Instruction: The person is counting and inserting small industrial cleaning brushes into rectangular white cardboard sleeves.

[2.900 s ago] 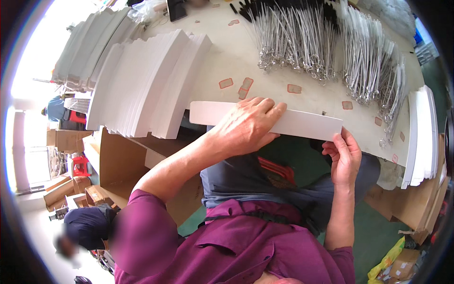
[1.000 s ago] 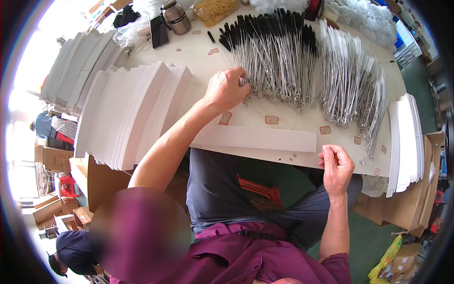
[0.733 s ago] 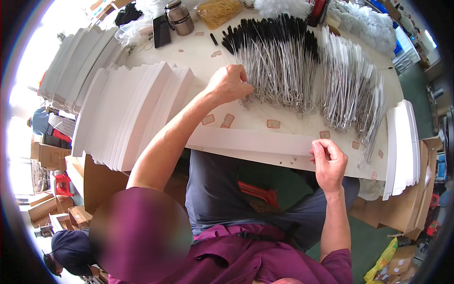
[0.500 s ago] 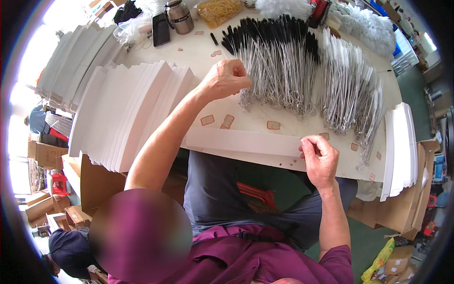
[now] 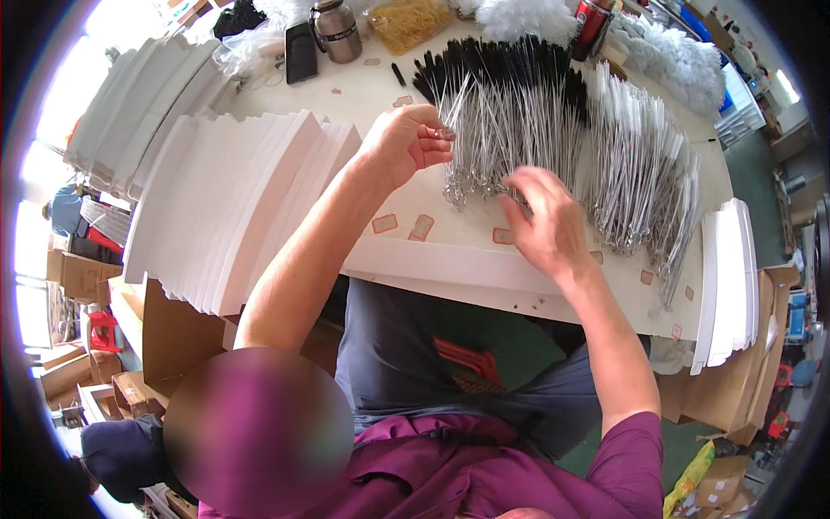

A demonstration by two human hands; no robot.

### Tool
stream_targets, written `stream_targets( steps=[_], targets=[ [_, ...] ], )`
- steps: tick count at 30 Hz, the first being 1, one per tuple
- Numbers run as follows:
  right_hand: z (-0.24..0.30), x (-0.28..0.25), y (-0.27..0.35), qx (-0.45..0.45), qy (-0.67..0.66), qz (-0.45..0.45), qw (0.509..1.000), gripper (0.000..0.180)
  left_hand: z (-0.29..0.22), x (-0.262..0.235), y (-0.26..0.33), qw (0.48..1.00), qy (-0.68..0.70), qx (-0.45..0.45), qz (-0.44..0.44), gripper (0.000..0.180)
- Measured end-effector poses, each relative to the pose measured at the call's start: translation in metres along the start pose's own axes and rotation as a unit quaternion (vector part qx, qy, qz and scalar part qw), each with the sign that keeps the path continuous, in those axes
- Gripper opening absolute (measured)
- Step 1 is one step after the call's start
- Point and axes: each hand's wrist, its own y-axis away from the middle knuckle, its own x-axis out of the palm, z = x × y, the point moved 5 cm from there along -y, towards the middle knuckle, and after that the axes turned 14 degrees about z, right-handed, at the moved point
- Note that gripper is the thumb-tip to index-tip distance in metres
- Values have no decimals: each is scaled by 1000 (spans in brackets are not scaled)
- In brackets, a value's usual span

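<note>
My left hand [image 5: 405,147] is closed in a pinch at the left edge of a heap of wire-stemmed brushes with black bristles [image 5: 510,117]. A small shiny bit shows at its fingertips, too small to name. Over the looped lower ends of that heap hovers my right hand [image 5: 546,223], fingers apart and slightly blurred, nothing visible in them. A long, narrow white box [image 5: 441,262] lies along the near table edge, below both hands. Brushes with white bristles [image 5: 640,164] form a second heap to the right.
Stacked white boxes [image 5: 220,199] fill the left side; more white strips [image 5: 728,281] stand at the right edge. Across the back are a phone [image 5: 301,54], a steel flask [image 5: 335,33], a bag of yellow bands [image 5: 408,26] and a dark red can [image 5: 592,26]. Another person's cap [image 5: 125,458] shows lower left.
My right hand has let go of the white box's right end and moved up and left to the black-bristled brushes. My left hand stays by the heap, its fingers turned slightly.
</note>
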Motion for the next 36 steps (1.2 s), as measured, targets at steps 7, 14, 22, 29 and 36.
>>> stream_targets(
  steps=[7,14,22,29,36],
  targets=[
    [3,39,-67,-108,154,47,981,35,3,10,-7,995,11,-70,64,14],
    [-14,60,-80,-49,128,144,980,55,7,38,-1,996,0,-56,64,19],
    [-21,71,-84,-51,175,176,967,61,7,37,49,999,2,7,47,29],
    [-17,69,-83,-31,155,185,970,61,-5,59,133,992,-91,76,34,30],
    [6,32,-55,-63,-65,146,985,53,32,75,168,982,-140,94,85,25]
  ],
)
